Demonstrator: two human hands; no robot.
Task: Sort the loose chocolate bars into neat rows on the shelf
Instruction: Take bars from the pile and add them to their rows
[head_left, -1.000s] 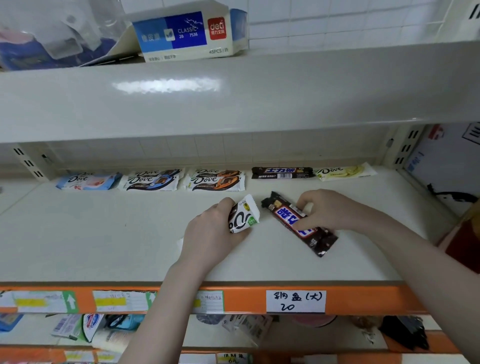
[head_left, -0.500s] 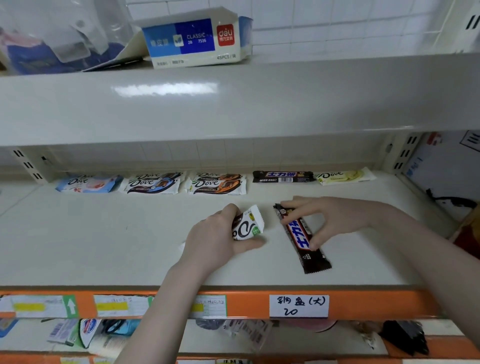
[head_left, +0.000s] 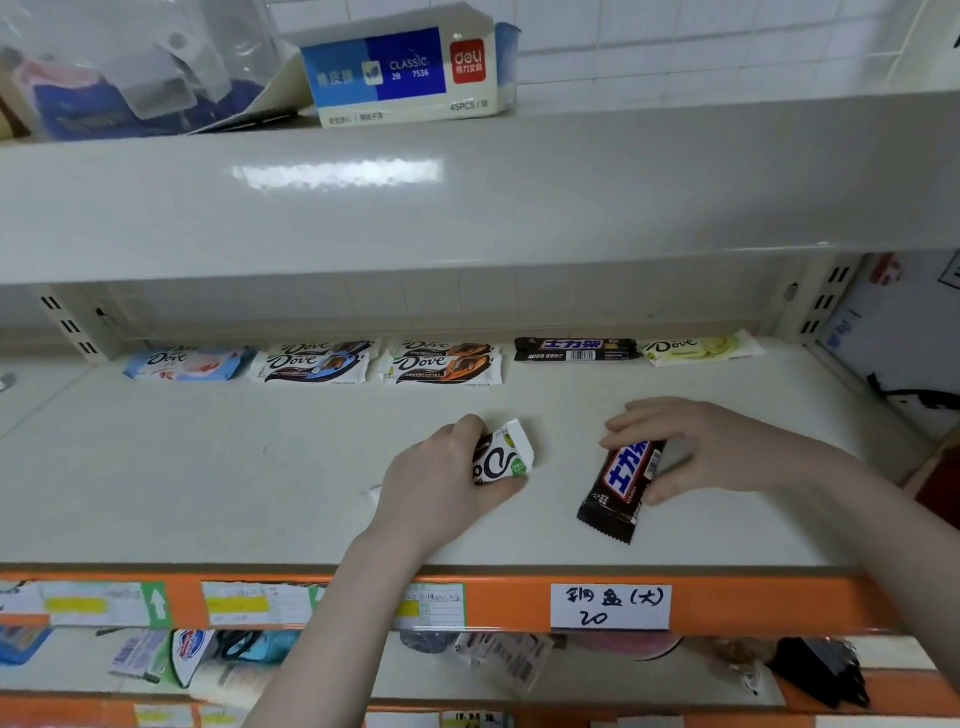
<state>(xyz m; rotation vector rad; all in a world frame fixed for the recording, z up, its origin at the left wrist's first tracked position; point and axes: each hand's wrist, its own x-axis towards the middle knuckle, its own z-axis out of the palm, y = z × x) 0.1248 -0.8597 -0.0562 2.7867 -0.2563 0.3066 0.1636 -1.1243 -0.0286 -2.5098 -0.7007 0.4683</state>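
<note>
My left hand (head_left: 441, 483) grips a white Dove bar with a green patch (head_left: 503, 457), tilted up off the cream shelf (head_left: 208, 478). My right hand (head_left: 696, 447) pinches the upper end of a dark brown bar with blue lettering (head_left: 621, 483), which lies slanted on the shelf. Along the back wall runs a row: a light blue Dove bar (head_left: 189, 362), two stacks of white Dove bars (head_left: 317, 361) (head_left: 444, 364), a dark brown bar (head_left: 576, 349) and a pale yellow Dove bar (head_left: 698, 347).
The upper shelf (head_left: 467, 197) overhangs the work area and carries a blue and white box (head_left: 400, 73) and plastic bags. An orange front rail (head_left: 498, 605) holds paper price labels. Assorted goods lie on the shelf below. A poster covers the right wall.
My right hand has swung the dark brown bar from leaning left to leaning right and shifted it a little rightwards. My left hand still holds the white Dove bar in about the same spot.
</note>
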